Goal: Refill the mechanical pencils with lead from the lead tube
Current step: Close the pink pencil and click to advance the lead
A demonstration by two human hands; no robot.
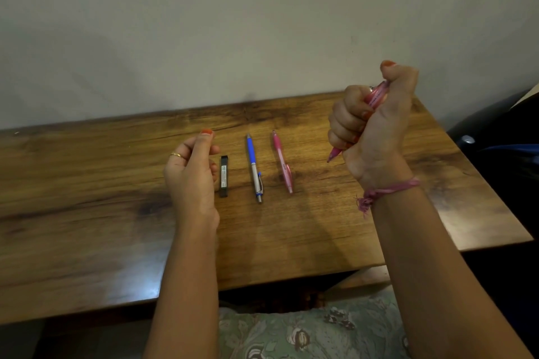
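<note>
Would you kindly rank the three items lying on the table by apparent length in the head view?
1. Blue and silver mechanical pencil, longest.
2. Pink mechanical pencil, only slightly shorter, so nearly alike.
3. Black lead tube, clearly shortest.

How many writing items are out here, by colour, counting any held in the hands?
Pink pencils: 2, one on the table, one gripped in the right hand
Blue pencil: 1
Black lead tube: 1
Total: 4
</note>
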